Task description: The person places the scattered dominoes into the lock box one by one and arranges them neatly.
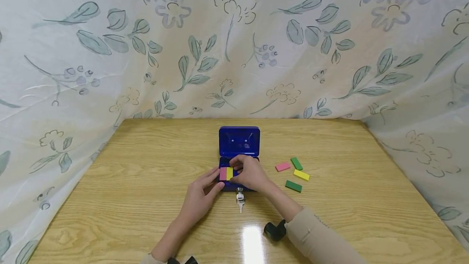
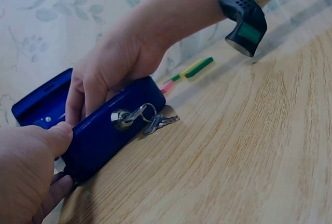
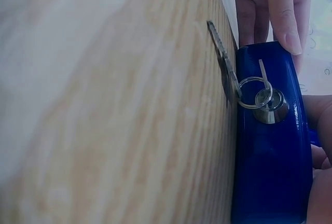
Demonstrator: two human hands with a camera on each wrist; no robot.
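A blue cash box point(image 1: 228, 188) stands on the table with its lid point(image 1: 239, 137) raised. Inside, at the left, a pink block point(image 1: 222, 173) and a yellow block point(image 1: 229, 173) lie side by side. My left hand point(image 1: 198, 199) holds the box's left end, thumb at the front corner and fingers along the side. My right hand point(image 1: 250, 173) reaches into the box, its thumb and forefinger pinching the yellow block at its two ends. In the left wrist view those fingertips are hidden behind the front wall. Keys point(image 2: 155, 123) hang on a ring from the front lock point(image 3: 270, 107).
To the right of the box lie a pink block point(image 1: 282, 167), a yellow block point(image 1: 301, 174) and two green blocks, one nearer point(image 1: 293, 186) and one farther point(image 1: 296, 163). A flowered cloth point(image 1: 234, 52) hangs behind the wooden table point(image 1: 165, 146).
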